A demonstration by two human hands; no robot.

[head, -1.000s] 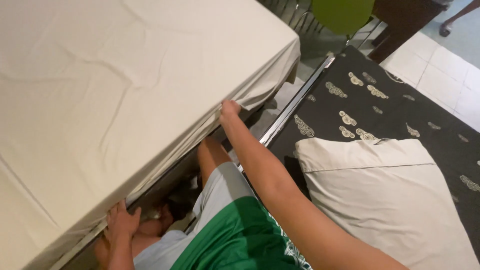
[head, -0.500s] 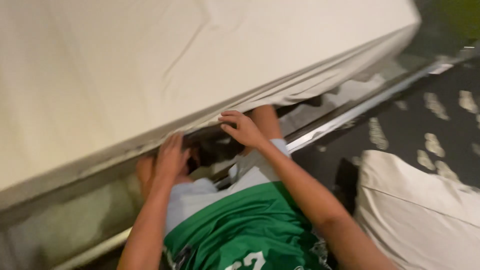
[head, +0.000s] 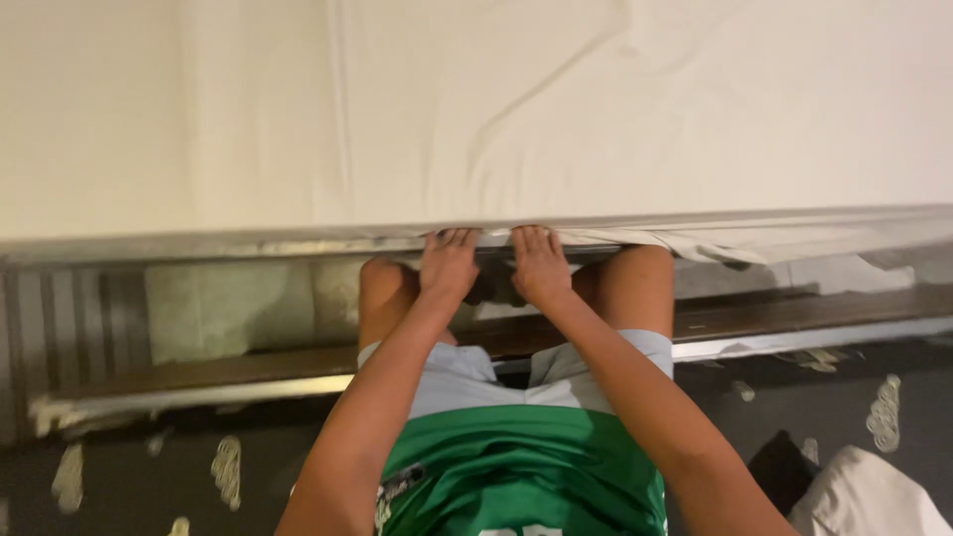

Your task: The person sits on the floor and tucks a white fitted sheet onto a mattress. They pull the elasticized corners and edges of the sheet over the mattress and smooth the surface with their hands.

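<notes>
Both hands, left hand (head: 449, 266) and right hand (head: 539, 266), grip closed on the cream sheet (head: 496, 119) at the mattress edge above a dark patterned floor (head: 844, 407).

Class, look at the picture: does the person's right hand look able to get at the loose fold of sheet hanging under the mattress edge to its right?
Probably yes. The right hand already grips the mattress edge, and the loose fold of sheet hangs just along it, with nothing between them.

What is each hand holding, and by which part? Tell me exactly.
Both the left hand and the right hand have their fingertips at the lower edge of the cream bedsheet, under the mattress side. A closed grip cannot be told.
</notes>
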